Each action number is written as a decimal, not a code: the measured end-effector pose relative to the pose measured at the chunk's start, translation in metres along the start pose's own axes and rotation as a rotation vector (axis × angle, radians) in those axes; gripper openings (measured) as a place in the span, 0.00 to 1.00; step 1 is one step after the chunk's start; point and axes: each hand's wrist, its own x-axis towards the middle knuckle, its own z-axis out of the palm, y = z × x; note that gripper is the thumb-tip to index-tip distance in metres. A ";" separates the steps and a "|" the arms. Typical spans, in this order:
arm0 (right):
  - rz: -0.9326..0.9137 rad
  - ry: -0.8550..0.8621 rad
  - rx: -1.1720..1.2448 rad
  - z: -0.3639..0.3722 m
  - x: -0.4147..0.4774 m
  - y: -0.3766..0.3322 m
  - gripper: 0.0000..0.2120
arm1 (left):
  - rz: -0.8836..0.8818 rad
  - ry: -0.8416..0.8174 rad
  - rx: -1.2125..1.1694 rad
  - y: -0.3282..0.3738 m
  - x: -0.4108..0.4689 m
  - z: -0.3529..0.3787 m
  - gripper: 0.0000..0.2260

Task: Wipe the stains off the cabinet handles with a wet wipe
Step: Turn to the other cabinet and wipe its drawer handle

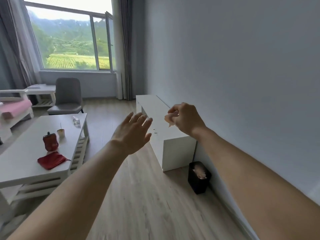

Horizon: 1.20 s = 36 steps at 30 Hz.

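Observation:
A long low white cabinet (176, 148) stands against the right wall. Small handles (154, 131) show as tiny marks along its front top edge. My right hand (186, 118) hovers above the cabinet top and pinches a crumpled wet wipe (170, 119) in curled fingers. My left hand (134, 132) is raised in front of the cabinet's front edge, fingers spread and straight, holding nothing and touching nothing.
A black waste bin (199, 178) with crumpled tissue inside sits on the floor by the cabinet's near end. At left a white coffee table (22, 163) carries a red pouch (52, 160), a red bottle (50, 142) and a cup (61, 133). A grey chair (68, 96) stands beyond.

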 end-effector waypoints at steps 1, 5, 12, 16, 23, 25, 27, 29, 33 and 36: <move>-0.001 -0.003 -0.012 0.014 0.021 0.000 0.08 | 0.004 0.001 -0.003 -0.018 0.015 0.015 0.26; 0.049 -0.013 -0.046 0.070 0.110 0.011 0.08 | 0.020 -0.003 -0.039 -0.085 0.079 0.081 0.26; 0.093 0.042 -0.025 0.180 0.284 0.040 0.08 | 0.061 -0.029 -0.037 -0.202 0.211 0.198 0.26; 0.164 0.051 0.032 0.236 0.384 0.043 0.06 | 0.086 0.002 -0.019 -0.280 0.282 0.241 0.26; 0.177 0.010 0.023 0.346 0.526 0.068 0.05 | 0.070 0.017 -0.029 -0.386 0.418 0.335 0.26; 0.226 0.011 0.020 0.380 0.562 0.087 0.05 | 0.117 0.043 -0.030 -0.406 0.456 0.369 0.26; 0.282 0.016 0.016 0.410 0.600 0.105 0.05 | 0.161 0.069 -0.039 -0.429 0.492 0.403 0.26; 0.334 0.043 -0.007 0.435 0.639 0.121 0.04 | 0.235 0.060 -0.024 -0.453 0.531 0.434 0.25; 0.394 0.104 -0.044 0.469 0.705 0.156 0.04 | 0.336 0.061 -0.030 -0.487 0.622 0.487 0.25; 0.468 0.121 -0.095 0.482 0.740 0.192 0.03 | 0.420 0.078 -0.104 -0.484 0.689 0.521 0.25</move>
